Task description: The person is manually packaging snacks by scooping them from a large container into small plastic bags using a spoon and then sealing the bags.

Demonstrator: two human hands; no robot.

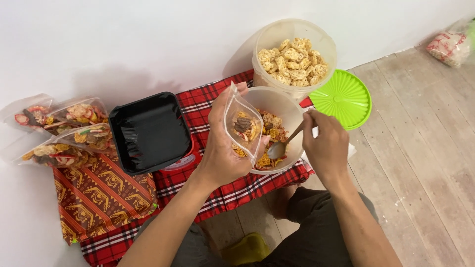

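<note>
White wall fills the top of the head view, with pale wooden floorboards (420,148) to the right and a red checked cloth (232,193) spread below me. I take the white bowl (292,111) of mixed crackers, in the middle of the cloth, as my landmark.

My left hand (222,148) is closed around a small clear pouch (242,126), gripping it by its side and holding it open over the bowl's left edge; some crackers already sit inside. My right hand (324,143) is clamped on the handle of a metal spoon (284,146), whose head dips into the bowl near its front rim.

Behind the bowl, touching it, stands a tall tub (294,54) heaped with pale yellow crackers. Right of the bowl a bright green lid (344,96) lies flat. Left of the bowl sits a black tray (148,131) on a red base. Further left, filled pouches (64,133) are piled against the wall, above a patterned orange cloth (101,195). Far right of the bowl, another bag (450,47) rests at the picture's corner.
</note>
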